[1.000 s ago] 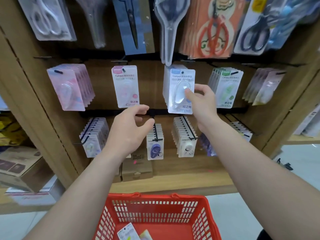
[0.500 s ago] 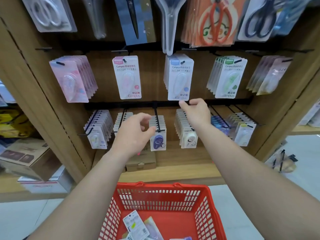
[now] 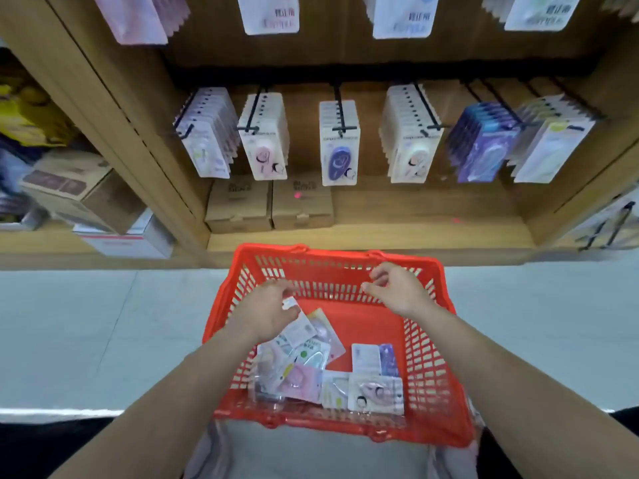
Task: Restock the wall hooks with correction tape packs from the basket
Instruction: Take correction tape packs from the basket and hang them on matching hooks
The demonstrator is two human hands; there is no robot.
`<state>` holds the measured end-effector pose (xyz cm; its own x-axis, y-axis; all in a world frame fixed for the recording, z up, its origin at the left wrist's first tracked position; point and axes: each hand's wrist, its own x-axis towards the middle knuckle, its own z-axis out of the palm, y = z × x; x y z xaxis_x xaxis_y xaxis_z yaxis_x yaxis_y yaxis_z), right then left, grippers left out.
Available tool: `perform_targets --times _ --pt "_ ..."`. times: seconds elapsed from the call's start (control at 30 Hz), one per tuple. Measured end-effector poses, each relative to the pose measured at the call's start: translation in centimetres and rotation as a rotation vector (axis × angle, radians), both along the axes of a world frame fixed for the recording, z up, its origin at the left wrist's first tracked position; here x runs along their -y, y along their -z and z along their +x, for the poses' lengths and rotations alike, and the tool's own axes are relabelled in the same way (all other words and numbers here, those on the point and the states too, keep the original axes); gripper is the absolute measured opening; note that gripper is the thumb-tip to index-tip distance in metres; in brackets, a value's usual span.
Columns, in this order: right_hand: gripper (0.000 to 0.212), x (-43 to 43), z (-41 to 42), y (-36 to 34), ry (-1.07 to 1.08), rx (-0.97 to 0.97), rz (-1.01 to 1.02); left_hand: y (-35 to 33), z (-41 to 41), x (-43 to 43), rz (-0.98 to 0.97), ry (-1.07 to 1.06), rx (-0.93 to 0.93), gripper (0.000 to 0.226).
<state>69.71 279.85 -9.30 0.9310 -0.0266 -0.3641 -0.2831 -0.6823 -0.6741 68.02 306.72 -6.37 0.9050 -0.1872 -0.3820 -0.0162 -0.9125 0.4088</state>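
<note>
The red basket (image 3: pixel 432 368) stands on the floor below me with several correction tape packs (image 3: pixel 375 392) lying loose in its bottom. My left hand (image 3: pixel 268 316) is down inside the basket at its left side, and its thumb and fingers pinch the top corner of a white pack (image 3: pixel 301 328). Over the basket's far right part hovers my right hand (image 3: pixel 397 288), fingers loosely curled and holding nothing. On the wall above, a row of black hooks (image 3: pixel 338 105) carries hanging packs, among them a blue one (image 3: pixel 339 150).
Two brown cartons (image 3: pixel 269 205) sit on the wooden shelf under the hooks. More boxes (image 3: pixel 79 188) fill the bay to the left. An upper row of hanging packs (image 3: pixel 401 15) shows at the top edge. Grey floor surrounds the basket.
Both hands dropped from the wall hooks down to the basket, and my view tilted down with them. The left hand has taken hold of a pack's corner.
</note>
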Motion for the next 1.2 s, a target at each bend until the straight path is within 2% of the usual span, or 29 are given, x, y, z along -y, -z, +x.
perform_targets --times 0.17,0.23,0.37,0.5,0.63,0.77,0.87,1.0,1.07,1.2 --pt "0.03 -0.9 -2.0 8.8 -0.063 -0.206 -0.013 8.0 -2.5 -1.5 0.034 -0.095 -0.182 0.053" --pt "0.027 -1.9 -2.2 11.5 -0.064 -0.27 0.018 10.3 -2.4 -1.6 0.036 -0.135 -0.213 0.058" --pt "0.044 -4.7 -1.5 16.3 -0.119 -0.338 0.025 14.4 -1.0 -1.5 0.005 -0.259 -0.252 0.067" --pt "0.039 -7.1 -0.3 19.5 -0.127 -0.341 -0.009 19.2 0.9 -1.9 -0.039 -0.431 -0.249 0.064" --pt "0.047 -8.0 0.6 20.7 -0.065 -0.365 0.006 21.0 2.0 -1.2 -0.143 -0.608 -0.267 0.062" --pt "0.029 -8.3 0.5 21.9 -0.042 -0.406 0.042 22.0 2.4 -0.5 -0.198 -0.734 -0.266 0.059" --pt "0.028 -8.0 0.5 21.7 0.024 -0.383 0.117 22.5 2.6 -0.5 -0.204 -0.767 -0.26 0.058" --pt "0.019 -5.9 0.1 20.6 0.196 -0.319 0.279 22.6 2.7 -1.0 -0.373 -0.81 -0.273 0.04" --pt "0.017 -4.8 -0.5 19.5 0.27 -0.262 0.362 21.5 2.6 -0.9 -0.376 -0.79 -0.262 0.03" --pt "0.017 -4.3 -1.7 17.2 0.333 -0.236 0.448 19.6 2.0 -0.6 -0.493 -0.771 -0.19 0.027"
